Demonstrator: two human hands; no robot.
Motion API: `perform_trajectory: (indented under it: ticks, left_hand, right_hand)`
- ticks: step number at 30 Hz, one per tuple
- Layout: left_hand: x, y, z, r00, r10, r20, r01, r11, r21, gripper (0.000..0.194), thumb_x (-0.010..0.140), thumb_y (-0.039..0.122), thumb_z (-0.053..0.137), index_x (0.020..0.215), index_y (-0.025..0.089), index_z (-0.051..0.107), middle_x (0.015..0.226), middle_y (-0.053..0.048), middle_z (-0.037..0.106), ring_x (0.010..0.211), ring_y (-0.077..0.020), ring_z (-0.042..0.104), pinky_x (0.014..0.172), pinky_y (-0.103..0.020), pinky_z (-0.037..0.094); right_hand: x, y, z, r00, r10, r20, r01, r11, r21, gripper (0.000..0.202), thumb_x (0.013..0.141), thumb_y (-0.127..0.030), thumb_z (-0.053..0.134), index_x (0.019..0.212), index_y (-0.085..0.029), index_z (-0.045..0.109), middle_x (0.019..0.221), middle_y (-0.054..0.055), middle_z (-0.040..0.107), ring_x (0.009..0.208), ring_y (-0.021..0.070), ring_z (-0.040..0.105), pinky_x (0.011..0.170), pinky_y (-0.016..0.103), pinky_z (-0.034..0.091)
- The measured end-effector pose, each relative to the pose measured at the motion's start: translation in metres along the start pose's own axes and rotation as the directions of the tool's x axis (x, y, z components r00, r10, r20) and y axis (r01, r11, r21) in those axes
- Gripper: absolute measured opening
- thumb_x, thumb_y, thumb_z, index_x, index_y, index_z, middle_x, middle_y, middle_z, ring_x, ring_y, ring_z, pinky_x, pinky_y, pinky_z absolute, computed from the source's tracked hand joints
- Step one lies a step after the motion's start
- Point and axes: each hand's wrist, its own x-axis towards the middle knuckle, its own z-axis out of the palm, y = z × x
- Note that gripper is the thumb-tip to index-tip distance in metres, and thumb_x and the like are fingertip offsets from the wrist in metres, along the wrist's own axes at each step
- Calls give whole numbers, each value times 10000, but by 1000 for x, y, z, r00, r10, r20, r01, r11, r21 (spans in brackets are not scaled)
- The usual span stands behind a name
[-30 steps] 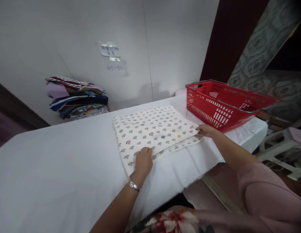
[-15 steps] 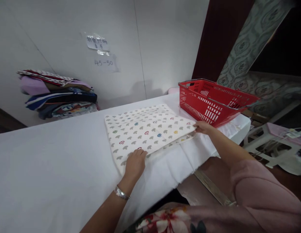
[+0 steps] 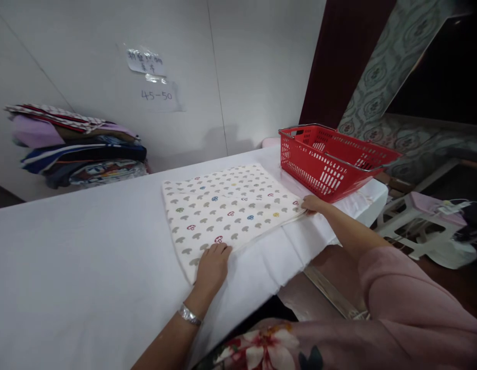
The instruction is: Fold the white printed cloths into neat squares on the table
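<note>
A white cloth (image 3: 223,205) printed with grey and coloured mushrooms lies folded and fairly flat on the white-covered table (image 3: 88,262). At its near left edge my left hand (image 3: 214,264), with a silver band on the wrist, is closed on the fabric; the fingertips rest over the edge. My right hand (image 3: 313,204) pinches the right corner of the same cloth, just in front of the red basket. The thumbs are mostly hidden.
The red basket (image 3: 326,169) stands at the table's right end. Behind the table on the left is a stack of folded clothes (image 3: 84,146). Paper signs (image 3: 157,96) hang on the wall. A white stool (image 3: 426,221) is at the right.
The near edge of the cloth, lifted and gaping on the right before, now lies down on the layer beneath. Both hands still hold it. The whole view has shifted slightly.
</note>
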Motion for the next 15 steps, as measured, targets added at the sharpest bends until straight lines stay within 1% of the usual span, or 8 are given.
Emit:
perform_trajectory:
  ticks: [4, 8, 12, 15]
  left_hand:
    - [-2, -2, 3, 1000, 13, -19, -13, 1000, -6, 366, 841, 58, 424, 1091, 190, 657, 1101, -80, 638, 1025, -237, 555, 864, -379, 442]
    - [-3, -4, 3, 998, 33, -49, -34, 999, -25, 368, 838, 58, 422, 1087, 197, 654, 1083, -85, 634, 1014, -232, 558, 847, -375, 448]
    - [4, 4, 1, 998, 22, -52, -23, 1000, -6, 390, 841, 42, 396, 1120, 188, 627, 1101, -94, 618, 1037, -235, 544, 829, -364, 442]
    - [18, 14, 0, 999, 33, -30, -32, 999, 43, 394, 853, 33, 365, 1143, 165, 596, 1109, -99, 605, 1018, -237, 532, 857, -380, 420]
  right_hand:
    - [0, 0, 0, 999, 2, -47, -7, 995, -101, 163, 746, -208, 643, 870, -103, 631, 522, 21, 560, 465, 166, 572, 466, 252, 452]
    - [1, 1, -1, 996, 13, -85, -23, 993, -117, 164, 739, -224, 655, 843, -100, 632, 539, 25, 576, 520, 175, 594, 491, 249, 460]
    - [6, 2, 0, 995, 24, -98, -29, 998, -52, 127, 706, -194, 675, 793, -113, 629, 482, 0, 539, 527, 179, 596, 501, 248, 469]
    - [10, 4, 2, 997, -1, -81, 7, 997, 78, 112, 703, -185, 673, 783, -127, 620, 445, -22, 510, 474, 155, 566, 489, 242, 471]
